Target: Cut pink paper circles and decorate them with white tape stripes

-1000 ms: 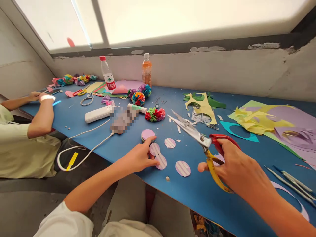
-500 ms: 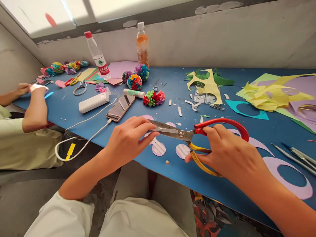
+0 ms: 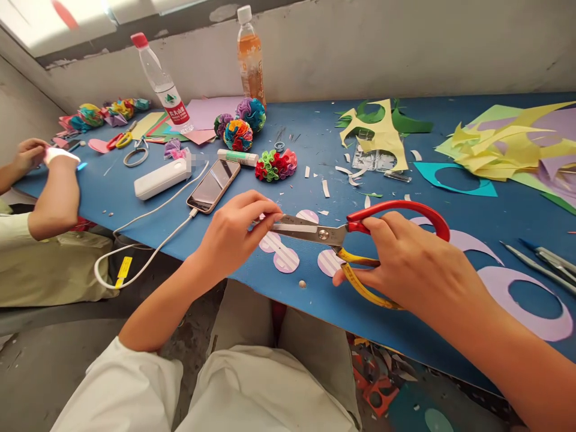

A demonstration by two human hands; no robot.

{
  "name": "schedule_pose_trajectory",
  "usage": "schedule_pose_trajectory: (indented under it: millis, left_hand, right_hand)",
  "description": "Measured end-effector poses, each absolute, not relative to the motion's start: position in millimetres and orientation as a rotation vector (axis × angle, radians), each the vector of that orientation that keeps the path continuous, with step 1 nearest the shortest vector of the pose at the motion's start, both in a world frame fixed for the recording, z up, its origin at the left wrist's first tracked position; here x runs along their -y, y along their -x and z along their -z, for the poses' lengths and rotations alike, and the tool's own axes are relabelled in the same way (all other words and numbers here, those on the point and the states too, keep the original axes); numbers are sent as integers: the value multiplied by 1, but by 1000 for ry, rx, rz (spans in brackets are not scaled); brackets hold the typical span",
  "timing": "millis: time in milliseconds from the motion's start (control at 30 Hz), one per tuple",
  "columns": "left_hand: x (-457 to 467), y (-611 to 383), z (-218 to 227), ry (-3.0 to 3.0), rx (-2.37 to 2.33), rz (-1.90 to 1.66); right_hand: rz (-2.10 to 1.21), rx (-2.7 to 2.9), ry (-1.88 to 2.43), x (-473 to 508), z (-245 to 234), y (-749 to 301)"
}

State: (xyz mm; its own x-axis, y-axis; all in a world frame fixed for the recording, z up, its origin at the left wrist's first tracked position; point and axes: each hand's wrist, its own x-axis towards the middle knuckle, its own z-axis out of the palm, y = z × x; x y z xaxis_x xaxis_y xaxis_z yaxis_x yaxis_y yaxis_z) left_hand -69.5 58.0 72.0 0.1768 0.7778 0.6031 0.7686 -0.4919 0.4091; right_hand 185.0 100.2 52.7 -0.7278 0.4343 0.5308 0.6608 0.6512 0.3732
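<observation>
My right hand [image 3: 414, 258] is wrapped round the handles of a pair of scissors [image 3: 335, 233], one handle red and the other wrapped in yellow. The blades point left and look almost closed. At their tips, the thumb and fingers of my left hand [image 3: 240, 231] are pinched together; what lies between them is hidden. A pale strip runs along the lower blade, and I cannot tell whether it is paper or glare. Below the blades lie several light purple paper discs [image 3: 287, 268] with white strips across them. A further striped disc [image 3: 327, 271] is partly behind the yellow handle.
A phone [image 3: 213, 186] on a cable, a white power bank [image 3: 161, 179] and a glue stick [image 3: 238, 158] lie left of centre. Ruffled paper flowers [image 3: 275, 165] and two bottles [image 3: 252, 66] stand behind. Yellow paper scraps [image 3: 490, 150] cover the right; a co-worker's arm [image 3: 56, 195] is at left.
The camera view has shifted, so the table items appear higher. Both hands stay at the scissors; the blades look closer together, and the left fingertips are pinched tighter at the tips.
</observation>
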Motion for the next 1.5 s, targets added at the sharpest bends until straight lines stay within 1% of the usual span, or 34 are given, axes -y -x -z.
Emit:
schedule_pose_trajectory:
  millis: [100,167,300,400,500,600,733,867,1033,1200,1267,1433,1500]
  left_hand:
    - [-56,69,-72,-2226,-1579,-1407]
    - [-53,69,-73,-2049,-1527,-1458]
    - [-45,67,-74,-1621,-1357,-1435]
    - [-39,64,-69,-1386,-1289,-1389]
    - [-34,59,-62,-1253,-1253,-1309]
    - [-28,53,-57,-1185,-1202,-1258]
    - [-20,46,-56,-1185,-1181,-1177]
    - [-14,43,-56,-1224,-1186,-1149]
    - [-10,45,-56,-1259,-1147,-1118]
    - [-7,47,-53,-1303,-1209,-1096]
    - [-5,46,-51,-1317,-1222,-1114]
    - [1,43,-40,-1291,-1169,-1285]
    - [2,42,-36,-1263,-1153,-1362]
  right_hand:
    - [768,2498,899,-101,-51,-186]
    - [660,2538,1042,-103,-49,-187]
    - [170,2589,1427,-117,-42,-195]
    - [-94,2556,1543,-129,-40,-200]
    - [-184,2535,1518,-132,-49,-200]
    - [-196,2429,1355,-115,-68,-190]
    - [-517,2357,974,-78,-90,-167]
    - [-643,2381,832,-62,-97,-151]
    - [-681,2375,775,-66,-93,-145]
    - [-716,2370,778,-68,-87,-142]
    - [-806,2357,836,-67,-88,-140]
    - [-1215,2190,1003,-65,-90,-134]
    - [-1237,2136,1055,-66,-88,-132]
